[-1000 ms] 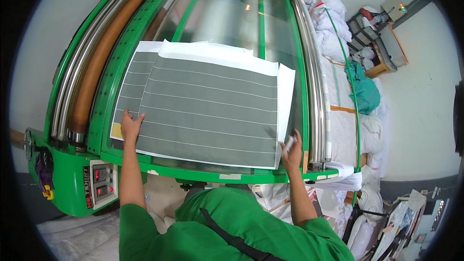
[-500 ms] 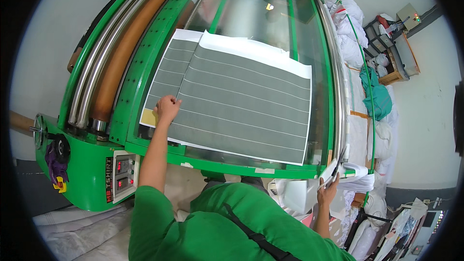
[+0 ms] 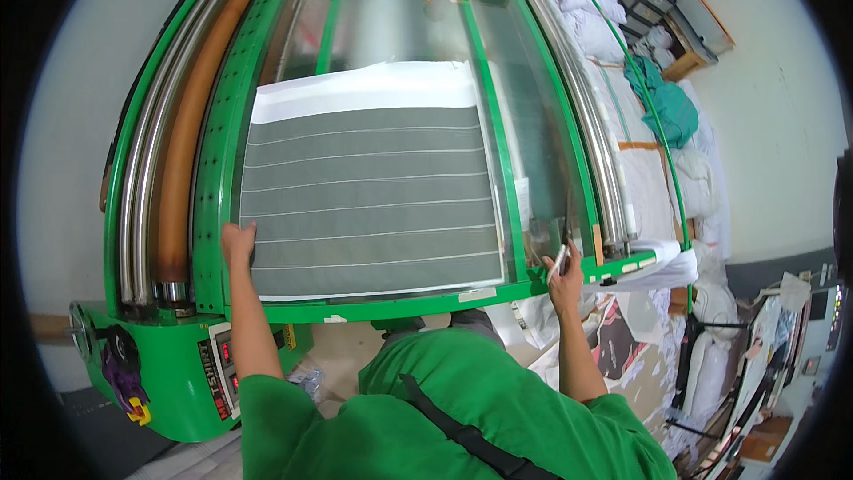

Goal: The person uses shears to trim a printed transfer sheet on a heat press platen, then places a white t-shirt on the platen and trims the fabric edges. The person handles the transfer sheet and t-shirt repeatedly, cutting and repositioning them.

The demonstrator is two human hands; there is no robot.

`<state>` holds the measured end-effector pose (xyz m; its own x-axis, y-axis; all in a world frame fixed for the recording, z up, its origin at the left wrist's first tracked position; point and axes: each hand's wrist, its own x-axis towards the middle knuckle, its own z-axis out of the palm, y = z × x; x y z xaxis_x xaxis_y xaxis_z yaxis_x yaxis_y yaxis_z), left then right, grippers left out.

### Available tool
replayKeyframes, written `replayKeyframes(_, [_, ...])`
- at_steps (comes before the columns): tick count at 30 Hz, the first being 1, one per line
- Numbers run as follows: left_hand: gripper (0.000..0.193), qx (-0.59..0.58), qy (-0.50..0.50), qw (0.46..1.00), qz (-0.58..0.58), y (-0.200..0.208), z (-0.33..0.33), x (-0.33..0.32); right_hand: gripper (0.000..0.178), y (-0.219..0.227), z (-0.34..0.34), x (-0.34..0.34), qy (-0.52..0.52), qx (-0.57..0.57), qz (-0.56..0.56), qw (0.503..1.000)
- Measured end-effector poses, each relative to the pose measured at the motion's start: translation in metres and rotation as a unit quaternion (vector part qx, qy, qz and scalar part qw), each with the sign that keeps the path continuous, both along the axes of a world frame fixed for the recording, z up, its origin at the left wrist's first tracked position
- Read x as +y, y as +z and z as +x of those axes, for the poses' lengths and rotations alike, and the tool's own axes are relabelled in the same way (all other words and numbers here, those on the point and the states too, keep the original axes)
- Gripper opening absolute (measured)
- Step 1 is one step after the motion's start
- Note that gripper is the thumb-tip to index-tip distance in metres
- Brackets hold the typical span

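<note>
A large grey printed sheet [image 3: 373, 191] with thin white lines and a white far border lies on the glass-topped table of a green-framed roller machine. At its near left edge is my left hand [image 3: 238, 247], its fingers curled and its thumb against the edge of the sheet. My right hand [image 3: 565, 280], closed, is over the table's near right corner, to the right of the sheet. It grips what look like scissors [image 3: 558, 261], with a pale handle part and a thin dark blade pointing away from me; the fingers partly cover them.
Steel and brown rollers [image 3: 173, 178] run along the left side, above a control panel [image 3: 224, 364]. More steel rollers [image 3: 613, 200] line the right side. White sacks [image 3: 582, 31] and a teal cloth bundle [image 3: 666, 107] are piled beyond a green rail [image 3: 653, 102].
My left hand has gone from above the sheet to its left edge. The left strip with the yellow patch no longer shows. My right hand has moved inward over the table corner. The view has shifted.
</note>
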<state>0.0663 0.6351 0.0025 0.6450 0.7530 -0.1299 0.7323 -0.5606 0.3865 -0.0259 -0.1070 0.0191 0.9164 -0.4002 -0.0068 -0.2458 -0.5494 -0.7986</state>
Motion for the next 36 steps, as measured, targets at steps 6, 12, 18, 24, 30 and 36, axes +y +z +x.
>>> replayKeyframes(6, [0.04,-0.086,-0.097,0.919,-0.371,-0.018,0.015,-0.026,0.081,0.02,0.01,0.017,0.001,0.042,-0.042,0.998])
replayKeyframes(12, [0.035,-0.12,-0.157,0.801,-0.565,0.041,0.074,-0.167,0.081,0.006,0.002,0.031,0.017,-0.099,0.017,0.995])
replayKeyframes(18, [0.038,-0.187,-0.198,0.618,-0.738,0.126,0.111,-0.264,0.088,0.019,0.037,0.073,0.088,-0.177,0.046,0.979])
replayKeyframes(24, [0.033,-0.269,-0.063,0.421,-0.864,0.131,0.136,-0.292,0.081,0.037,0.127,0.091,0.092,-0.198,0.174,0.96])
replayKeyframes(30, [0.043,-0.306,0.051,0.319,-0.896,0.132,0.153,-0.325,0.087,0.051,0.178,0.058,0.108,-0.073,0.197,0.972])
replayKeyframes(36, [0.042,-0.279,-0.008,0.416,-0.866,0.155,0.171,-0.341,0.107,0.107,0.162,0.106,0.204,-0.158,0.244,0.935])
